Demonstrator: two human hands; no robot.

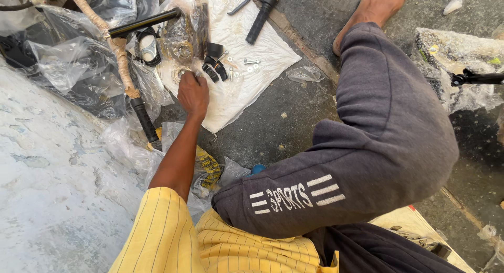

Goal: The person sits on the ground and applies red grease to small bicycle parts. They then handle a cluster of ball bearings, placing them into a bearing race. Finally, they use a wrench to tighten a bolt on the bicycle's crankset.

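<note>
My left hand (193, 94) reaches forward from a yellow striped sleeve onto a white sheet (247, 94) spread on the ground. Its fingertips are curled down at the edge of a clear plastic bag of metal rings (184, 48); whether they grip anything is hidden. Black clamp pieces (215, 64) lie just right of the fingers, with loose bolts and washers (251, 62) beyond them. A black handlebar grip (258, 24) with a brake lever (240, 6) lies at the far end of the sheet. My right hand is out of view.
A paper-wrapped handlebar (119, 52) with a black grip (144, 121) lies on plastic bags at the left, under a black tube (144, 22). My bent knee in dark grey trousers (388, 142) fills the right. A bubble-wrapped item (451, 52) sits far right; a pale concrete slab (47, 173) is left.
</note>
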